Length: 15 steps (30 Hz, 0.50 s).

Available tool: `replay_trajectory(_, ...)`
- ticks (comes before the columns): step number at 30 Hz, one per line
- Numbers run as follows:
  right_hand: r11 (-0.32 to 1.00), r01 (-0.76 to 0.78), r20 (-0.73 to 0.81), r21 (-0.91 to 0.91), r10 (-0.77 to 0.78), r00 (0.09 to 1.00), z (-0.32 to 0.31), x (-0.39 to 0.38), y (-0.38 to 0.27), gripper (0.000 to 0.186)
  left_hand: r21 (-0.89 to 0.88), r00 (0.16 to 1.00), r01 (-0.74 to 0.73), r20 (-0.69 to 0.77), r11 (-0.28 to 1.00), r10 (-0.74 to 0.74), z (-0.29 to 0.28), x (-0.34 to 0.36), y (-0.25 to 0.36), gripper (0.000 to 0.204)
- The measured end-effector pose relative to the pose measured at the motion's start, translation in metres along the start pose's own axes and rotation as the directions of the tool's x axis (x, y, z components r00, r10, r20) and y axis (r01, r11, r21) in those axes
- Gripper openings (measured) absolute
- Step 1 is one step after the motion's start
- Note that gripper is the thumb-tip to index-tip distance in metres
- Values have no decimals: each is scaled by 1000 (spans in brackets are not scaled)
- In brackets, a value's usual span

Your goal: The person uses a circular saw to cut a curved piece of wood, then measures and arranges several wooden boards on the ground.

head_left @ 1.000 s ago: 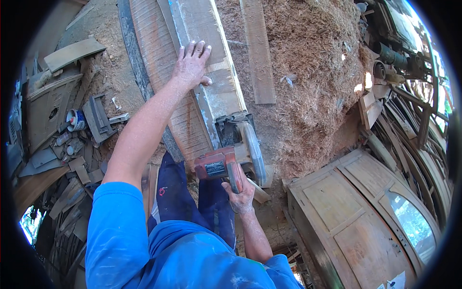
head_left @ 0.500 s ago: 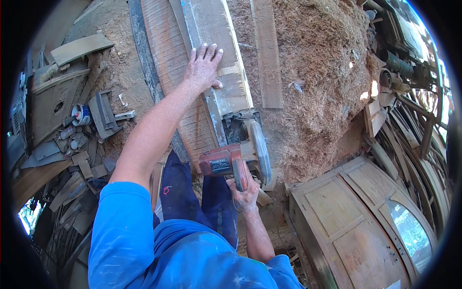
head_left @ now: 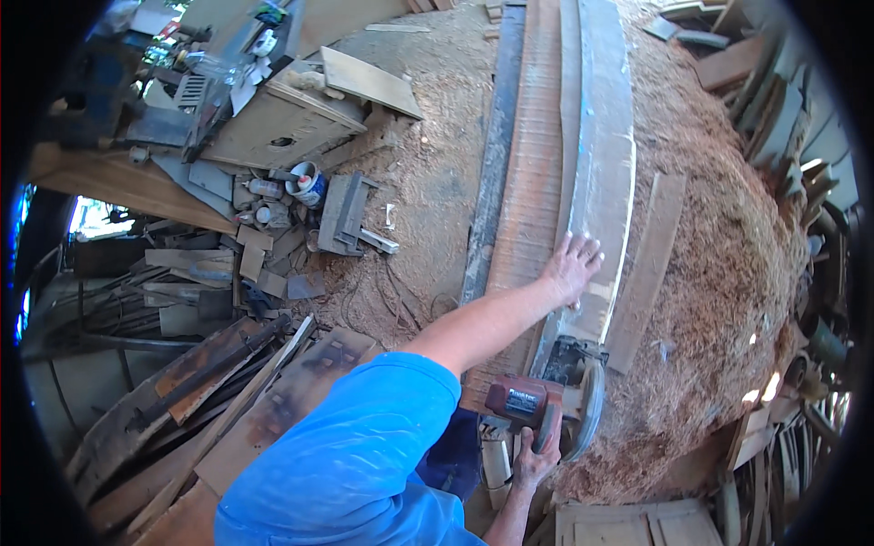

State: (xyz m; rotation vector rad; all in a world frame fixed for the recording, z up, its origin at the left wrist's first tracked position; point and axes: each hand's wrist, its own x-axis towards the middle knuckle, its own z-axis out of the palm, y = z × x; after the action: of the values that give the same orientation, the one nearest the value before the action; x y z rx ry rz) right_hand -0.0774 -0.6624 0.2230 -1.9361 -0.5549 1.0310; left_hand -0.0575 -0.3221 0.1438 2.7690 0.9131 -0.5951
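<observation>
My left hand (head_left: 573, 271) lies flat with its fingers spread on a long wooden plank (head_left: 608, 118). A narrow blue-grey strip (head_left: 578, 173) runs lengthwise along the plank beside that hand. At the plank's near end rests a circular saw (head_left: 521, 398) with a red motor housing and a curved grey guard. My right hand (head_left: 533, 464) is wrapped around the saw's rear handle. The saw's body hides its blade and the spot where it meets the wood.
A rough-sawn board (head_left: 525, 155) and a dark beam (head_left: 492, 164) lie left of the plank. Sawdust (head_left: 710, 282) is heaped to the right, with a loose board (head_left: 648, 264) on it. Scrap wood, a paint can (head_left: 308, 187) and a wooden cabinet (head_left: 628, 525) stand around.
The view has swung left, so the plank, saw and both hands appear farther right and lower. Both hands keep their places on the plank and the saw.
</observation>
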Motion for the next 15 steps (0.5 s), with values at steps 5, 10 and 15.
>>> replay_trajectory(5, 999, 35, -52, 32, -33, 998, -1, 5, -4, 69, -34, 1000, -11, -7, 999, 11, 0, -3, 4, 118)
replay_trajectory(10, 998, 64, -39, 6, -64, 997, 1, 9, -7, 67, -48, 999, -18, -44, 999, 16, 1, -5, 2, 113)
replay_trajectory(15, 996, 91, -40, 15, -90, 995, 7, 16, -20, 68, -75, 998, -30, -59, 997, 25, 0, -6, -1, 102)
